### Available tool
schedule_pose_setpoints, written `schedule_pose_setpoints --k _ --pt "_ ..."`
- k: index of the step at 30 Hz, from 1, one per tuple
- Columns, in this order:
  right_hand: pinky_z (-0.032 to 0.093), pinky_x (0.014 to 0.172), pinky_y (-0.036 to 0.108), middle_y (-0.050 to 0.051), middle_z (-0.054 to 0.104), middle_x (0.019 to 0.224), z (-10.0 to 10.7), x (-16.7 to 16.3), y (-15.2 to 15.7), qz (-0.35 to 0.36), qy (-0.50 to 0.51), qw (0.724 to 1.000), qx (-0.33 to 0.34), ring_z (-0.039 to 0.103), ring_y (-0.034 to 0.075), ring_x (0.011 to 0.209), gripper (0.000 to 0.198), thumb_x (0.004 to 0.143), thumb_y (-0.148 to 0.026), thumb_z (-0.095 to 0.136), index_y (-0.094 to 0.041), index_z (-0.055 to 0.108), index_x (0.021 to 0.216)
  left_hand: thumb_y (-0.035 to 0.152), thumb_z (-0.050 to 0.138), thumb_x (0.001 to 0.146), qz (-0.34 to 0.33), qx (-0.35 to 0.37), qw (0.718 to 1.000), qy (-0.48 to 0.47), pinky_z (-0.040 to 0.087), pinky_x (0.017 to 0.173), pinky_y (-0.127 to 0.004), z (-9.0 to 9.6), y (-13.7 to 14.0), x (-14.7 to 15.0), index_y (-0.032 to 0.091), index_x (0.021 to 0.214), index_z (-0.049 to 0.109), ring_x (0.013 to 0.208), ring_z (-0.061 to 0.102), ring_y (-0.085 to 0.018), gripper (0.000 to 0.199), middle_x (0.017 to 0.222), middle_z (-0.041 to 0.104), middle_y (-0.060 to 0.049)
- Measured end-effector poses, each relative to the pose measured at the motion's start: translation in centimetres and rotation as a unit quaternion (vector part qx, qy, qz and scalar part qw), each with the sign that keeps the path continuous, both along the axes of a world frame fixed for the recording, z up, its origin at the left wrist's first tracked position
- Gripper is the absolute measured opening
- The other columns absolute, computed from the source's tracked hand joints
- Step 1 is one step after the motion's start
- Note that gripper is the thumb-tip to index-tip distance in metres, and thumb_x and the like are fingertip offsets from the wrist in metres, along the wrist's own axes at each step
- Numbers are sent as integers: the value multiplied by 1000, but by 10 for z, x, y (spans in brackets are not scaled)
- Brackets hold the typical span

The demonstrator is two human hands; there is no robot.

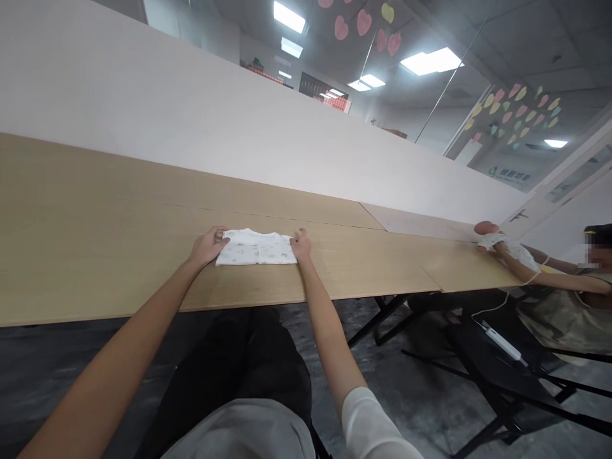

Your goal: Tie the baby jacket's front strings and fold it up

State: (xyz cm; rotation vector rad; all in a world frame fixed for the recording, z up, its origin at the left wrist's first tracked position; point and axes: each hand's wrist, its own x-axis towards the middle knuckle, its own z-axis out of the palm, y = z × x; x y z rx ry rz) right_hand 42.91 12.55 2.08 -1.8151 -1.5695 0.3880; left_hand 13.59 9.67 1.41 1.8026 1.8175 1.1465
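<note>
A small white baby garment (258,248) with a scattered print lies folded into a wide rectangle on the wooden table (119,255). Its curved neckline faces the wall, and a line runs down its middle. My left hand (208,246) grips the left edge, thumb on top and fingers curled. At the opposite edge, my right hand (301,246) pinches the cloth near its upper right corner. Both forearms reach over the table's near edge.
At the far right, another person (578,299) handles a doll (486,228) in white clothing. A white power strip (504,344) with a cord lies on a black folding chair (497,376). Behind the table stands a white wall (191,121) topped with glass.
</note>
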Motion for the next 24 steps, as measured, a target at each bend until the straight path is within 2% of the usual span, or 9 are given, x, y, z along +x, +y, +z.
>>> schedule_pose_setpoints --k 4,8,12,17,21,24 --pt "50 89 31 10 73 104 0 -6 1 -10 -34 999 -18 68 24 103 41 89 -22 59 -17 55 130 36 60 69 -3 3 1000 -12 52 86 -31 -1 2 -1 14 115 65 89 67 -22 51 100 71 -8" --pt "50 87 27 7 75 105 -3 -3 -1 1 -23 1000 -9 69 20 102 25 90 -22 60 -19 66 113 34 60 67 -4 -7 1000 6 53 88 -32 -5 4 -4 15 115 68 93 67 -24 52 101 71 -9" --pt "51 85 26 5 76 102 -2 1 -4 21 -6 1000 -7 70 19 99 23 88 -26 64 -19 69 110 31 55 70 31 -15 998 51 52 91 -35 -8 5 -8 16 117 71 99 66 -27 51 107 72 -10" --pt "51 92 28 6 75 111 -2 -1 -7 63 -2 998 1 69 19 105 21 88 -30 67 -20 71 106 30 50 73 38 -13 991 130 47 98 -38 -9 6 -8 20 116 74 115 62 -32 50 120 71 -9" --pt "50 97 29 6 75 114 -4 0 -7 85 9 996 4 69 19 108 23 87 -28 68 -20 71 109 39 45 82 43 -50 991 119 49 91 -38 -9 5 -7 18 117 73 112 63 -32 49 118 72 -11" --pt "51 97 27 5 74 116 -5 0 -6 83 25 996 -4 69 18 107 26 86 -22 68 -20 72 111 42 48 82 53 -54 993 91 50 88 -35 -9 5 -7 16 114 73 109 65 -30 48 116 72 -12"
